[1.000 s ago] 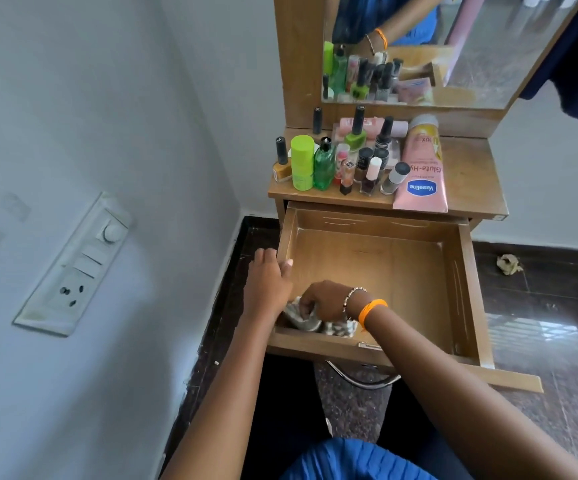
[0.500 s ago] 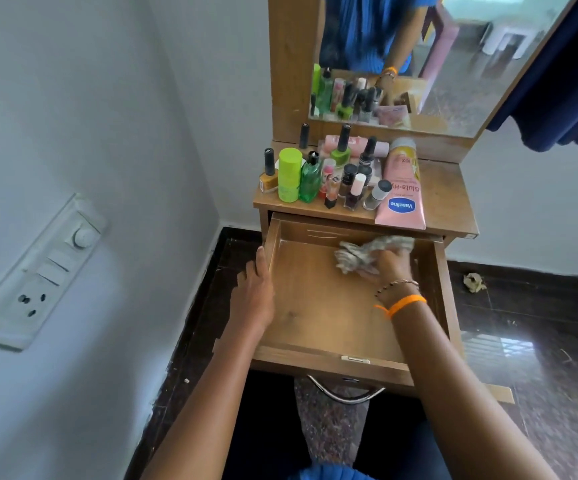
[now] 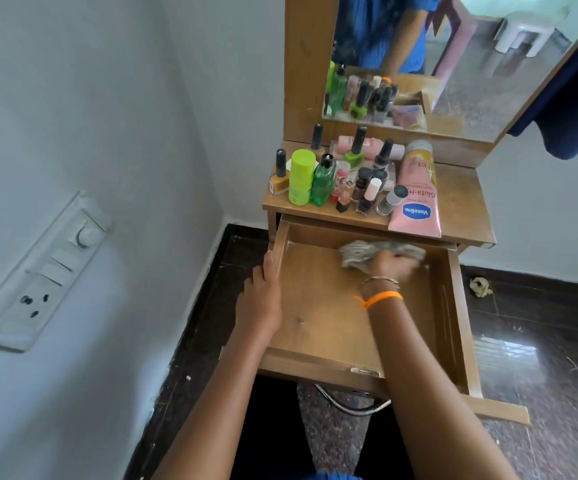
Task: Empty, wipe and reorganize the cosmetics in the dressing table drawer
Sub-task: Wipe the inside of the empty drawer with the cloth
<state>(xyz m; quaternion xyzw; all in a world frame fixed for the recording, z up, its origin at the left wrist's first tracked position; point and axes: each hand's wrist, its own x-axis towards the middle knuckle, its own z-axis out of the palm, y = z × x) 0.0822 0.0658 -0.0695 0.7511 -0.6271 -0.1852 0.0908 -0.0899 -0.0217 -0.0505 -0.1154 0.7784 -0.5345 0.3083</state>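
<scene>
Lower frame: two bare forearms reach up from the bottom edge, a strip of blue clothing between them. A curved metal handle [image 3: 349,405] hangs under the drawer front.

Centre: the wooden drawer [image 3: 318,367] stands pulled out, its floor bare of cosmetics. Left hand [image 3: 261,299] rests on the drawer's left wall, thumb along the rim, fingers down the outer side, relaxed rather than clenched. Right hand [image 3: 389,265] lies deep in the drawer near the back wall, curled over a crumpled grey cloth [image 3: 360,254] and pressing it to the drawer floor; hand and cloth are motion-blurred. An orange band [image 3: 382,298] and a thin bracelet circle the right wrist.

Above centre: the surface [image 3: 460,199] carries the cosmetics, crowded on its left half. A pink tube [image 3: 417,199] lies flat, label reading "Vaseline" and partly "Gluta-H". Left of it stand small nail-polish bottles, a green glass bottle [image 3: 322,183], a lime-green cylinder [image 3: 301,178] and a yellow polish bottle [image 3: 279,180]. Their writing is too small to read.

Top: the mirror [image 3: 471,81] reflects the bottles and a blue-clad torso.

Left: a white switchboard [image 3: 38,271] on the wall. Right: a crumpled scrap [image 3: 480,286] on the dark floor.
</scene>
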